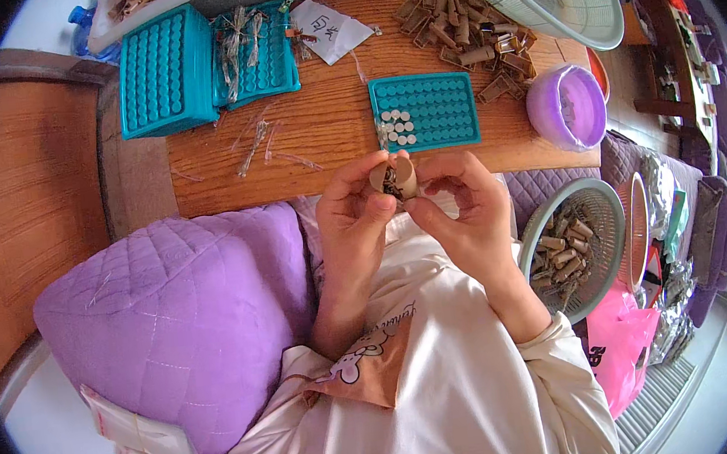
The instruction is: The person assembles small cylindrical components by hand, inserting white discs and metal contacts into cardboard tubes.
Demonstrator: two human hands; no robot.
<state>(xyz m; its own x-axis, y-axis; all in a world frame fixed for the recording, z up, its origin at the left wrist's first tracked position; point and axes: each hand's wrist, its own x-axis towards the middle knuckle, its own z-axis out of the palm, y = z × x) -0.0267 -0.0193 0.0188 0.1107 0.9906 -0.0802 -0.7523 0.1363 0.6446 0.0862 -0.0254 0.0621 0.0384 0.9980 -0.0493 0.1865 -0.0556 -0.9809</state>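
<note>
Left hand (pixel 352 213) and right hand (pixel 466 217) both pinch brown paper tube (pixel 396 178); loose grip could spill its dark filling onto lap

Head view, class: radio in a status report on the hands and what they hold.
Left hand and right hand both pinching a small brown tube together. Held above the table edge, near the teal tray. Nothing blocking.

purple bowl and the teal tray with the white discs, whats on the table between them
In the head view, only bare wooden table lies between the purple bowl and the teal tray; the pile of brown tubes sits farther back.
</note>
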